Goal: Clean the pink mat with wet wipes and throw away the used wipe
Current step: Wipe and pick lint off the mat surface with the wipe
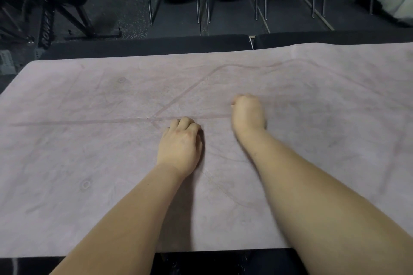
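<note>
On pink mat (pixel 89 163): left hand (pixel 180 143) clenched, empty-looking; right hand (pixel 248 111) fisted, contents unclear. Best: overlapping strokes, steady pressure.

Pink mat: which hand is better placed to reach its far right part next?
Probably the right hand: it lies farther forward and more to the right on the pink mat than the left hand, which rests nearer the middle.
</note>
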`<move>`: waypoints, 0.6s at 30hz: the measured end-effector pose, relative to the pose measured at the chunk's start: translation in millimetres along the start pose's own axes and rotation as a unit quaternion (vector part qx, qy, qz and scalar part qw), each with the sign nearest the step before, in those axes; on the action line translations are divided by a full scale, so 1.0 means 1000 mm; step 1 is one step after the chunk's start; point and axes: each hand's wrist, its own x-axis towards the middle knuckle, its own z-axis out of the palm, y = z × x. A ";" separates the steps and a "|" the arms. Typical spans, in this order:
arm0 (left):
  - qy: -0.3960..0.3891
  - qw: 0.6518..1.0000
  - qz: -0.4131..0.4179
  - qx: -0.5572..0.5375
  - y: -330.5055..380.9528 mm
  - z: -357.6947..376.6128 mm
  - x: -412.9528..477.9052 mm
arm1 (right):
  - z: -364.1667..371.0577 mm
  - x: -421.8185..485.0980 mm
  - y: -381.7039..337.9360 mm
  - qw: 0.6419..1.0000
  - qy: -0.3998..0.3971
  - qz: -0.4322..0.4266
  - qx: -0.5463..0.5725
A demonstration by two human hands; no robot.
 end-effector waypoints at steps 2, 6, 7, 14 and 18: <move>0.002 1.000 -0.001 -0.001 0.001 -0.002 -0.002 | 0.001 -0.019 -0.040 0.995 -0.050 -0.076 0.045; -0.004 1.000 -0.008 0.010 -0.001 -0.008 -0.006 | 0.005 -0.038 -0.059 0.979 -0.067 -0.185 0.042; -0.004 1.000 -0.008 0.013 -0.003 -0.008 -0.007 | 0.007 -0.034 -0.048 0.981 -0.053 -0.181 0.037; -0.001 1.000 -0.008 0.011 -0.003 -0.008 -0.014 | -0.024 0.002 0.075 1.000 0.014 -0.006 -0.025; -0.014 1.000 0.005 0.010 0.001 -0.007 -0.021 | -0.030 0.000 0.084 0.997 0.019 0.073 -0.022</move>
